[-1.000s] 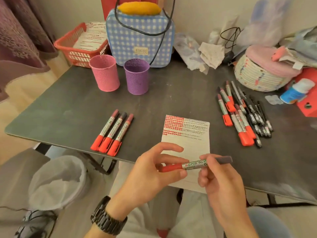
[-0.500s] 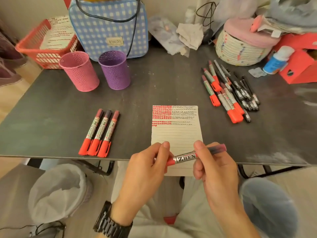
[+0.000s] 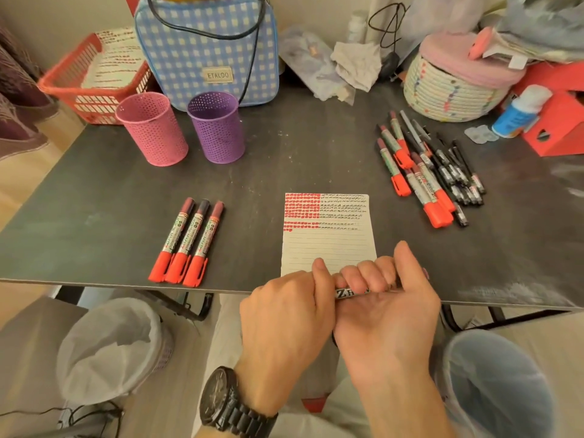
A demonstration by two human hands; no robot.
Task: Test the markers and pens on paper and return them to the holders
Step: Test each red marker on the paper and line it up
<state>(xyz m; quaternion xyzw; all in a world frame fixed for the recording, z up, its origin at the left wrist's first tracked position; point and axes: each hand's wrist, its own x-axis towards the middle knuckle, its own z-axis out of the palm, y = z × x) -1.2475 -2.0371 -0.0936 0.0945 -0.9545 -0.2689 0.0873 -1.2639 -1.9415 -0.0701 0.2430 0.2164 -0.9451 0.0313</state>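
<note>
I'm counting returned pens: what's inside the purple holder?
Through the open top of the purple holder only its perforated inner wall shows, and nothing sticks out above the rim. The near wall hides the bottom, so anything short lying there cannot be seen.

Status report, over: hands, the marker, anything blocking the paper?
Left hand and right hand both grip one marker. Held over the paper at its near edge, cap end hidden in left hand. Blank lines unobstructed.
</note>
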